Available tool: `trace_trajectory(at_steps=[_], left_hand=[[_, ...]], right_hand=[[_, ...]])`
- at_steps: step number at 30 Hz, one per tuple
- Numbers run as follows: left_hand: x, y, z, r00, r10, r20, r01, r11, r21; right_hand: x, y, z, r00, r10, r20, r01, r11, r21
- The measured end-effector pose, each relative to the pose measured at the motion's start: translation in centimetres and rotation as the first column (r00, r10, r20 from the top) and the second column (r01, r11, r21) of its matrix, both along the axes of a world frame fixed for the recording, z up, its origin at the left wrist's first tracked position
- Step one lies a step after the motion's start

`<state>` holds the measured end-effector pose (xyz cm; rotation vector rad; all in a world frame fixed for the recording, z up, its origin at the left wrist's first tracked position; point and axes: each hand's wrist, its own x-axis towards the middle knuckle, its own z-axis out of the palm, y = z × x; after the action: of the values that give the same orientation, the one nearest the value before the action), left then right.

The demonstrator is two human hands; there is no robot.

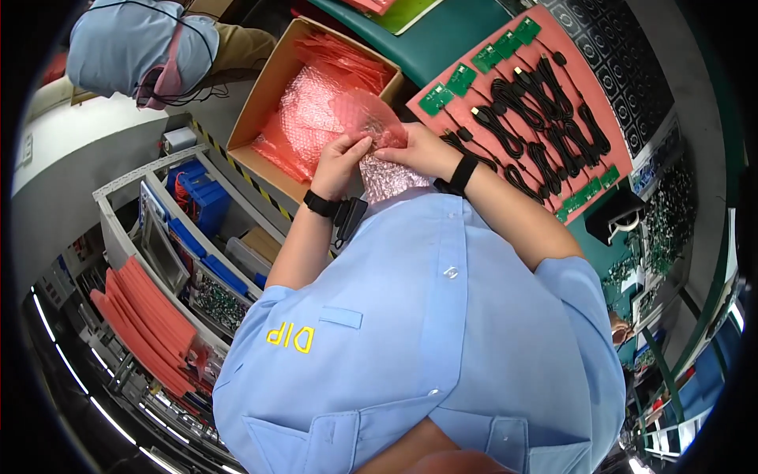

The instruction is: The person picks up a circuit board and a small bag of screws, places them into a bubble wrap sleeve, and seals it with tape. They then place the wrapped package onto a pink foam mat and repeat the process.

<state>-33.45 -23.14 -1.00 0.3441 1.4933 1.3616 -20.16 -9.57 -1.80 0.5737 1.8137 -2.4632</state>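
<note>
A worker's left hand [339,164] and right hand [427,148] grasp a pink bubble bag [393,178], the grip falling around its middle, though fingers partly hide the fold. Sheer film fans out beyond the fingertips; the crinkled end lies toward the blue shirt [379,292]. Both forearms reach forward, elbows bent, thumbs turned inward, beside an open cardboard box [271,174] of similar pink bags [304,110].

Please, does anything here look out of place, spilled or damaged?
Nothing clearly stands out. The left hand and right hand hold crinkled pink plastic; pink bubble bags lie in the cardboard box, and bundled black cables rest on the pink mat.
</note>
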Motion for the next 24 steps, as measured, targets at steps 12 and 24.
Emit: trace_trajectory(at_steps=[12,24], left_hand=[[-3.3,9.5,-5.6,0.869,0.315,-0.382,-0.297,0.949,0.106],[1.0,16.9,-9.1,0.866,-0.383,0.322,0.393,0.919,0.035]], right_hand=[[5.2,7.1,-8.0,0.863,-0.472,0.181,-0.001,0.357,0.934],[8.6,6.6,-4.1,0.71,-0.701,-0.068,0.62,0.577,0.531]])
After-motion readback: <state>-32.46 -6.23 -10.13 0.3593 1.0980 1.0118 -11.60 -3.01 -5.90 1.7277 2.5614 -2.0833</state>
